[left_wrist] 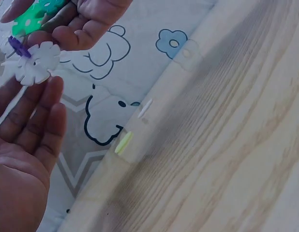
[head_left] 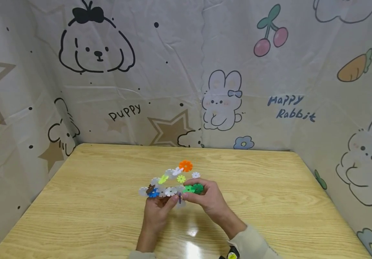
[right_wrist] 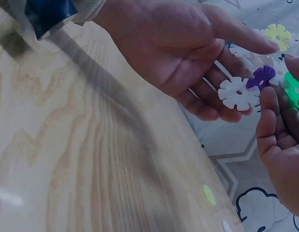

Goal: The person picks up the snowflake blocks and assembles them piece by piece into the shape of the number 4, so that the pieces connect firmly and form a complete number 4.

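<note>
A chain of flower-shaped plastic snowflake discs is held up in both hands. It bends through white, blue [head_left: 153, 193], brown [head_left: 150, 189] and yellow-green discs to an orange disc [head_left: 185, 166]. My left hand [head_left: 155, 214] grips its near side, the thumb by a white disc [head_left: 171, 191] and fingers beneath. With thumb and fingers, my right hand [head_left: 213, 201] pinches the bright green disc [right_wrist: 294, 89]; a darker green disc [head_left: 198, 188] adjoins it. Between the hands, a purple disc [right_wrist: 261, 77] joins a white disc [right_wrist: 238, 93], which lies against the left fingers.
A yellow-green disc [head_left: 181, 178] and a white disc [head_left: 195, 175] are separate from the chain, near the table's far part. The wooden table [head_left: 92, 216] meets a printed cloth [head_left: 173, 72] at the back and sides. Light glares off the tabletop near the front.
</note>
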A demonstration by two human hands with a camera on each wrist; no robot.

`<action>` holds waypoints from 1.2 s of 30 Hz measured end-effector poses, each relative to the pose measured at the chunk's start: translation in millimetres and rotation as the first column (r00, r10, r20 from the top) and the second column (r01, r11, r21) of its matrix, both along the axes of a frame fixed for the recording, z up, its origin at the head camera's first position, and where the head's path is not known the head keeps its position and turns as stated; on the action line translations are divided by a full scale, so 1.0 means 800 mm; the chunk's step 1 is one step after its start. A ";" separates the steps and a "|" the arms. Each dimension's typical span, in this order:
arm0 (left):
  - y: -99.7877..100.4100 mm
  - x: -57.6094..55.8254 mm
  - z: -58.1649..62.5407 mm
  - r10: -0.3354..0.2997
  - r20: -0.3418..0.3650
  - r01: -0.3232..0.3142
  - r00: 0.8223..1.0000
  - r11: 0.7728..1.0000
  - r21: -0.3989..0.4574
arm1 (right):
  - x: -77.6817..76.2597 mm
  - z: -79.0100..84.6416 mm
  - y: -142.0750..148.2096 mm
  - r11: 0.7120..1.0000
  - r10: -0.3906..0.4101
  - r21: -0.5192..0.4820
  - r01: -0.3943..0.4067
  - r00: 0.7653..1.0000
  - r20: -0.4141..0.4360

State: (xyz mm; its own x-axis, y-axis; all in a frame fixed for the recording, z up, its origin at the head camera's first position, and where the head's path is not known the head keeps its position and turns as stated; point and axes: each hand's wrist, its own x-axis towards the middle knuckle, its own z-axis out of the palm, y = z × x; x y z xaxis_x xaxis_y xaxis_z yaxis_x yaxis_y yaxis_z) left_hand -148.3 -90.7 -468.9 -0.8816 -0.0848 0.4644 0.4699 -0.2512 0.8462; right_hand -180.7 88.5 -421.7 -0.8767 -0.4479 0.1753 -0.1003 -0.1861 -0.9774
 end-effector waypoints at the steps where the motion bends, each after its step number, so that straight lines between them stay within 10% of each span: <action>1: 0.001 0.001 0.000 0.006 0.001 -0.006 1.000 1.000 0.010 | 0.000 -0.001 -0.001 1.000 0.004 0.004 -0.004 1.000 -0.002; 22: -0.016 -0.001 -0.001 0.004 -0.121 0.002 0.993 0.999 0.048 | 0.000 -0.002 -0.009 0.992 0.059 0.112 -0.060 0.998 0.010; 36: -0.022 0.004 -0.003 0.078 -0.055 -0.074 0.995 0.994 0.080 | -0.004 -0.005 -0.010 0.980 0.086 0.179 -0.085 0.996 0.003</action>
